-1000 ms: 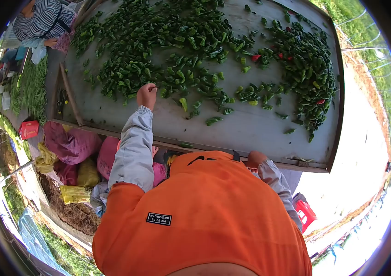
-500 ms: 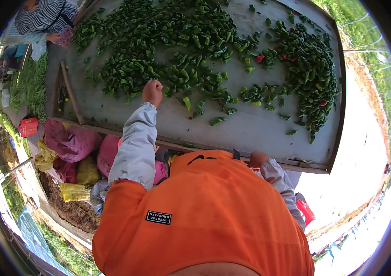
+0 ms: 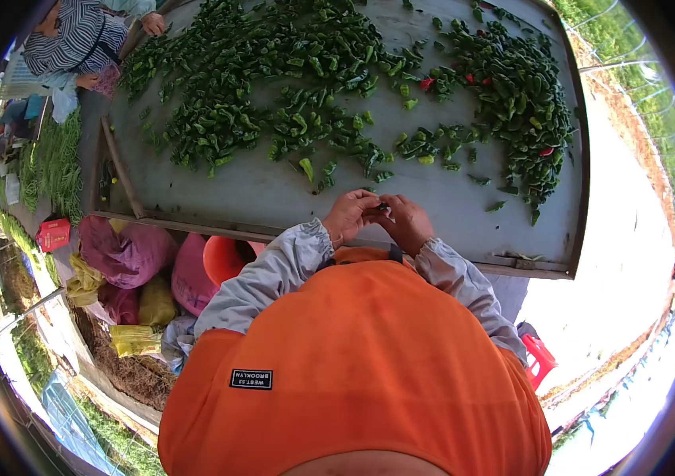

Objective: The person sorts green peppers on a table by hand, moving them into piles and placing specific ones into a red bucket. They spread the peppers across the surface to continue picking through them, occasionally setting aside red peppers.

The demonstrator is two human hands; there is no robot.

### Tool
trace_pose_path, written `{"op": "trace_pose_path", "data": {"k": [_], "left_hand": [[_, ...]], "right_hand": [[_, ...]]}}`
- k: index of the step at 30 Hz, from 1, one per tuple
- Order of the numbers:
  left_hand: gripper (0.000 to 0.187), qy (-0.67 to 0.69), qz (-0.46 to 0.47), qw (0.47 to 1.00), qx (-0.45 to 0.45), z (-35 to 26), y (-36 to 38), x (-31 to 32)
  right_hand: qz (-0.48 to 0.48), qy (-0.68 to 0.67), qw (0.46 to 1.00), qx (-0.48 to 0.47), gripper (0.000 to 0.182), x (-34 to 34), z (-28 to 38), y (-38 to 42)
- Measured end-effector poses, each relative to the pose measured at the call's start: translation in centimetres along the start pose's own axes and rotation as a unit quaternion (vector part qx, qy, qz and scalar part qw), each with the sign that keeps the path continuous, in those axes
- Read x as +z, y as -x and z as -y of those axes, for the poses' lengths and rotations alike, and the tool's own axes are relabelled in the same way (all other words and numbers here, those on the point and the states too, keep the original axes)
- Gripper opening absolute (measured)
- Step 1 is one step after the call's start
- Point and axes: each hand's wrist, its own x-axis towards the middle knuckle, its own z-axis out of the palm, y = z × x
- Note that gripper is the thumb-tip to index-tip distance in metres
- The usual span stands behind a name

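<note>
Head cam: L hand & R hand pinch pepper, long axis unclear.

A black, white-edged patch on the orange garment carried the clearest words in view: "WEST.52" and "BROOKLYN", in white capitals, set on two lines. The lettering appeared upside down in the head view, and the patch sat toward the left side of the garment, slightly tilted. The number 52 was the only number that could be read. Pale marks showed on the red box at the left of the view, but they were too small and blurred to make out.
</note>
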Motion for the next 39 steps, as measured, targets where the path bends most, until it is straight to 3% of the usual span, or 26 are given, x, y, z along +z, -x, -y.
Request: {"op": "trace_pose_path", "data": {"k": [11,14,17,20,23,25,27,30,33,36,39], "left_hand": [[0.025,-0.073,0.072,0.981,-0.166,2.4,1.5,3.9],[0.027,-0.096,0.090,0.972,-0.194,2.5,1.6,5.2],[0.027,-0.112,0.084,0.973,-0.184,2.5,1.4,5.5],[0.025,-0.132,0.055,0.982,-0.123,2.2,1.5,3.9],[0.021,-0.131,-0.014,0.988,-0.083,1.5,2.4,1.3],[0.019,-0.107,-0.052,0.991,-0.069,1.6,2.9,-1.5],[0.017,-0.096,-0.091,0.989,-0.062,1.6,3.9,-3.4],[0.014,-0.095,-0.151,0.983,-0.036,1.6,5.1,-5.5],[0.011,-0.071,-0.194,0.978,-0.019,1.8,6.0,-6.7],[0.011,-0.036,-0.212,0.977,-0.008,1.6,6.7,-7.0],[0.011,-0.023,-0.217,0.976,0.001,1.2,7.1,-7.6]], "right_hand": [[-0.104,0.000,0.995,-0.005,0.014,0.0,-4.8,6.8],[-0.142,0.047,0.986,-0.072,0.011,0.5,-6.9,8.4],[-0.208,0.041,0.977,0.013,0.008,-1.8,-6.8,10.4],[-0.275,0.082,0.952,0.105,0.007,-5.6,-12.1,14.7],[-0.280,0.176,0.899,0.288,0.013,-10.3,-19.5,21.5],[-0.085,0.261,0.830,0.486,0.017,-13.8,-23.5,26.2],[0.091,0.285,0.758,0.579,0.022,-15.7,-29.3,30.4],[-0.142,0.274,0.760,0.572,0.023,-16.7,-29.0,27.8],[-0.249,0.224,0.826,0.454,0.021,-17.0,-22.7,18.5],[-0.263,0.152,0.910,0.283,0.020,-14.6,-21.4,8.7],[-0.201,0.143,0.955,0.166,0.023,-13.1,-18.5,-1.7]]}}
